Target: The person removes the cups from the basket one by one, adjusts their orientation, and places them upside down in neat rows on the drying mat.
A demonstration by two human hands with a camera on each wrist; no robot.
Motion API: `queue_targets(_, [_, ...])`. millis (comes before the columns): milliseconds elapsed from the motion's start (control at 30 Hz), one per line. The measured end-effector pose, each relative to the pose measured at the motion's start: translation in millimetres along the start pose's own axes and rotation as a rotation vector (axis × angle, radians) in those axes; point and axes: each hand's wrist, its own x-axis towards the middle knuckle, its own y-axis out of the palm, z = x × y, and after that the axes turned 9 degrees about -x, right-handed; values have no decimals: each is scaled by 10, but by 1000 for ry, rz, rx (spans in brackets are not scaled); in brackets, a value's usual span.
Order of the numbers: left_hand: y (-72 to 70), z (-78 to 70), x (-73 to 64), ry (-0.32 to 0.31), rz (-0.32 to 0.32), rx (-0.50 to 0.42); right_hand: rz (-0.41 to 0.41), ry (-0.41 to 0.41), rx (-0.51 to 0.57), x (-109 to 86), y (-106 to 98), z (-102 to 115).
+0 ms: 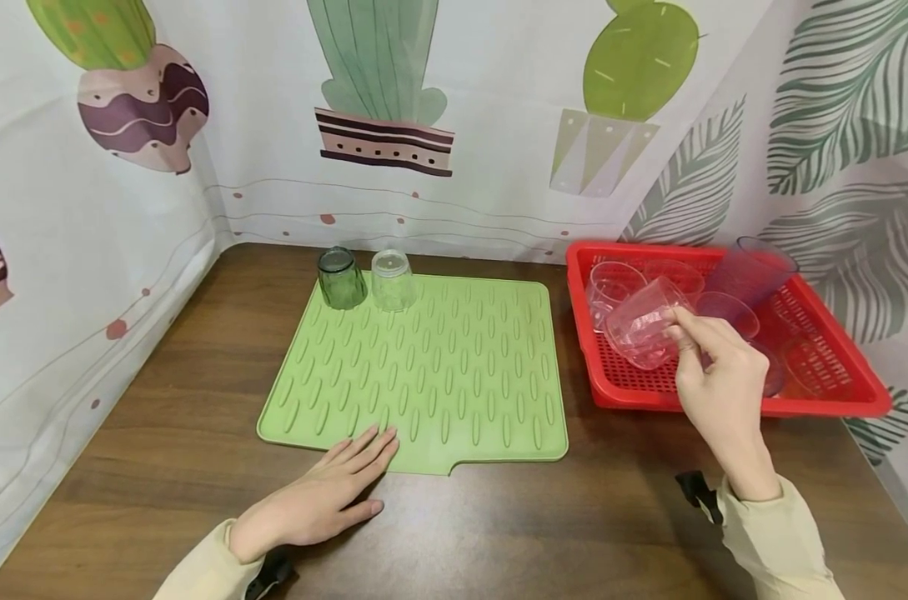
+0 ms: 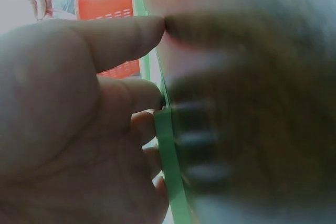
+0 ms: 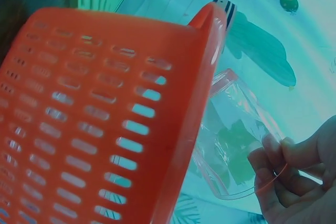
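Observation:
My right hand (image 1: 724, 375) pinches the rim of a clear cup (image 1: 644, 327), which tilts over the left part of the red basket (image 1: 619, 397). In the right wrist view the clear cup (image 3: 231, 135) shows beyond the basket wall (image 3: 89, 114), thumb and fingers at its rim. My left hand (image 1: 326, 496) lies with straight fingers on the front edge of the green mat (image 1: 438, 375), its thumb over the wooden table. On the mat's back left, a dark green glass (image 1: 342, 279) and a clear glass (image 1: 392, 281) stand upside down, side by side.
Inside the basket are several more clear cups, among them an upright cup (image 1: 615, 287) at the left, and a tall bluish-purple cup (image 1: 749, 275) leaning at the back. A printed curtain (image 1: 499, 196) hangs behind the wooden table (image 1: 198, 350).

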Motion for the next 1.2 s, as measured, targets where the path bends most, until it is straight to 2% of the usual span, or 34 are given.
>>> queue_targets(200, [6, -2, 14, -5, -2, 1, 8, 35, 43, 8, -42, 47])
queue_targets(533, [6, -9, 21, -3, -3, 1, 5, 41, 124, -15, -58, 68])
queue_targets(733, [-16, -14, 23, 7, 0, 9, 36, 28, 138, -30, -67, 70])
queue_targets(867, [-64, -19, 45, -1, 33, 1, 51, 45, 165, -46, -70, 98])
queue_targets(1067, [-184, -71, 77, -34, 104, -86, 72, 60, 197, -71, -59, 130])
queue_targets(1133, [-224, -113, 93, -50, 95, -79, 71, 60, 218, -78, -52, 135])
queue_targets(1200, [-256, -172, 127, -71, 38, -36, 74, 65, 242, -82, -46, 138])
